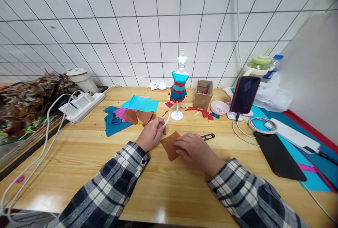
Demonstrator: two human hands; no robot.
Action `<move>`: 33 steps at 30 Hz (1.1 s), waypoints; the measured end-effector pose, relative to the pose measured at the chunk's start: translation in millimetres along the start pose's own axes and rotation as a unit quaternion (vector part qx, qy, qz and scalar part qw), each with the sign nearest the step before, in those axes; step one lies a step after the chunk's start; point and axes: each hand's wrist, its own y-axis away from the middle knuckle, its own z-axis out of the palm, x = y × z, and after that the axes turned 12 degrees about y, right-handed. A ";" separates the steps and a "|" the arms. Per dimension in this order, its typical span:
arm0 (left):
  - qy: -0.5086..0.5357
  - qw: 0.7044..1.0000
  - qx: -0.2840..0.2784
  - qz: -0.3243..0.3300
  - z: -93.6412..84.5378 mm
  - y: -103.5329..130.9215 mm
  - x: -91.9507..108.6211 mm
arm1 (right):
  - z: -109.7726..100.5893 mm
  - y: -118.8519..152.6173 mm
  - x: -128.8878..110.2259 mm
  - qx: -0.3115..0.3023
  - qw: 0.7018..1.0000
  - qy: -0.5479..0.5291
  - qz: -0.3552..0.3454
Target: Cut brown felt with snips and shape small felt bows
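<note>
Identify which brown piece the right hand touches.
The brown square partly under the right hand; the other brown pieces lie among coloured sheets near the left hand.

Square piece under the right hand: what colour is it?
The piece is brown, best seen in head view.

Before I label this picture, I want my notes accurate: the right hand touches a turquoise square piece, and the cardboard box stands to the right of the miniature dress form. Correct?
Not quite: the square piece that the right hand touches is brown, as the head view shows. The cardboard box does stand to the right of the miniature dress form.
</note>
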 end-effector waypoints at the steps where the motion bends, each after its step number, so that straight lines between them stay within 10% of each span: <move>1: -0.009 1.000 0.000 0.013 1.8 1.4 3.3 | -0.9 -0.2 3.1 0.032 0.999 -0.020 0.019; 5: -0.061 0.990 -0.046 0.115 11.4 4.0 16.5 | -5.5 1.0 13.5 0.131 0.979 -0.091 0.127; 9: -0.088 0.975 -0.072 0.188 19.3 4.9 23.7 | -9.6 2.7 15.5 0.067 0.997 -0.040 0.022; 16: -0.079 0.982 -0.070 0.156 16.3 5.8 23.8 | -4.0 4.7 12.0 -0.023 0.996 0.082 0.029; 24: -0.056 0.985 -0.089 0.135 24.3 9.6 31.3 | -14.7 7.8 7.2 0.178 0.969 -0.073 0.152; 33: 0.029 0.975 -0.168 0.144 20.6 12.7 34.0 | -15.7 9.2 13.2 0.180 0.975 0.017 0.127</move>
